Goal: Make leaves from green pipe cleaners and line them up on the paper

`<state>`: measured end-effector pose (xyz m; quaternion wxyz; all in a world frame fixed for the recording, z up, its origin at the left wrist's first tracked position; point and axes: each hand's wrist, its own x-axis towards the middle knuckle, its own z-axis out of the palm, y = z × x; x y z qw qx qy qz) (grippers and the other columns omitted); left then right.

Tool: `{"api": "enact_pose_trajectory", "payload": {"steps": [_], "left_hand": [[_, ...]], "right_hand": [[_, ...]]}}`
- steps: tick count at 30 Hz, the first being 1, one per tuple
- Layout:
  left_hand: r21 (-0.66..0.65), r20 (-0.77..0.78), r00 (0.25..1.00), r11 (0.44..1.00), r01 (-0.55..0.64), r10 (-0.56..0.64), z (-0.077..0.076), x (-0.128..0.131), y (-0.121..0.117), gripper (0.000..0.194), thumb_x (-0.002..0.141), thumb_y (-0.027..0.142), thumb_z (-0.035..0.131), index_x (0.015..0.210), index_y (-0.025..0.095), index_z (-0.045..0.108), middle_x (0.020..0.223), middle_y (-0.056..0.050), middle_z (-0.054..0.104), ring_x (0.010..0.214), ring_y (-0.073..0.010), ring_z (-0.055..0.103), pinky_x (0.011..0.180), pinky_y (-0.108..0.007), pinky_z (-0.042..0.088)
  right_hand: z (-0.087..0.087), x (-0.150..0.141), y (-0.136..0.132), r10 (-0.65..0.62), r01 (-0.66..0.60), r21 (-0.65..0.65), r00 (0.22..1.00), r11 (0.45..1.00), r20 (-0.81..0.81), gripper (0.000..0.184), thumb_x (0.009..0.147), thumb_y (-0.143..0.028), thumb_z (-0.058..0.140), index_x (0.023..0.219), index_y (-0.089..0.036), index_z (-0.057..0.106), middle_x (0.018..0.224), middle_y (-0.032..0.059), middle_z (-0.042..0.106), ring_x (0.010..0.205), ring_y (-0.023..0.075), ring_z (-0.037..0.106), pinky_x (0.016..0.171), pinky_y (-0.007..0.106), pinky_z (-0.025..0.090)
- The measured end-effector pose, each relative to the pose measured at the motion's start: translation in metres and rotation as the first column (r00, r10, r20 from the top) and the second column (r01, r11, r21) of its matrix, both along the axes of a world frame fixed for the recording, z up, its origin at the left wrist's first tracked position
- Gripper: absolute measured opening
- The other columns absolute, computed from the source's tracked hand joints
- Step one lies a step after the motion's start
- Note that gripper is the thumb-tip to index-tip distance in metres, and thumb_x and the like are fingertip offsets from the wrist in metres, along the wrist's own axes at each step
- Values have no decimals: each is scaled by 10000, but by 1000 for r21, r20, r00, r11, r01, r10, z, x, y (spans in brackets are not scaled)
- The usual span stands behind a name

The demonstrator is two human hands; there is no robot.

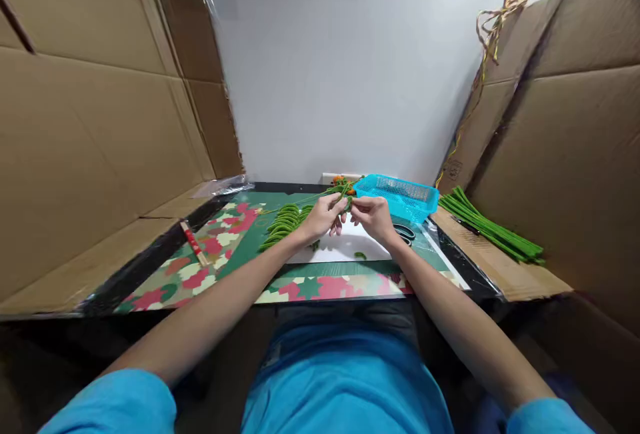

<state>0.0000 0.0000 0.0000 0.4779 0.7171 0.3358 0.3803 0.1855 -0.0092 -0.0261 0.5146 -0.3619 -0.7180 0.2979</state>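
- Green piece (349,203) sits between the two hands, raised over the white sheet (330,251) on the counter (325,289).
- Left hand (321,217): thumb and index look clamped on it, with a thin green stem poking up at the grip. Exact contact too small to tell.
- Right hand (375,217): thumb and index look pinched together on its near side; other fingers curled loosely.
- Reads as fine two-hand work, my judgement. Let left anchor, right do the adjusting; if both pull, the piece likely kinks.
- Grip close to the working point. Long overhang would probably flex.
- Light pressure; it looks thin and bendable, should take small repeated nudges better than one hard bend.
- Keep forearms high: rows of green curved pieces (285,224) lie just beside the left wrist and could get swept out of line.
- Scissors (404,234) lie near the right wrist, partly hidden behind it. Watch for snagging.
- Loose green offcut (360,255) lies on the sheet, below the hands. Don't drag a sleeve or wrist over it.
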Motion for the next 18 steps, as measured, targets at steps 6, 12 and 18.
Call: {"api": "enact_pose_trajectory", "payload": {"steps": [6, 12, 18], "left_hand": [[23, 2, 1000, 1000, -16, 16, 1, -1, 1, 306, 1039, 387, 657, 1231, 149, 669, 1118, -76, 718, 879, -189, 717, 754, -357, 633], [40, -12, 999, 998, -45, 46, 2, -2, -2, 300, 1038, 383, 659, 1223, 148, 672, 1112, -74, 719, 875, -187, 717, 751, -355, 633], [52, 12, 997, 996, -73, 72, 3, 0, -3, 302, 1040, 389, 655, 1221, 147, 670, 1093, -70, 718, 849, -180, 712, 732, -343, 630]], "right_hand": [[5, -6, -2, -27, 34, 70, 994, 997, -102, 312, 980, -454, 699, 996, -150, 765, 764, 26, 729, 628, 169, 704, 590, 296, 611], [12, -13, -8, -25, 49, 105, 975, 993, -221, 320, 866, -463, 741, 884, -148, 795, 632, 36, 723, 496, 176, 687, 470, 284, 578], [16, -15, -10, -27, 54, 80, 952, 995, -304, 426, 842, -466, 758, 1140, -166, 709, 782, 53, 784, 538, 173, 705, 480, 291, 609]]}}
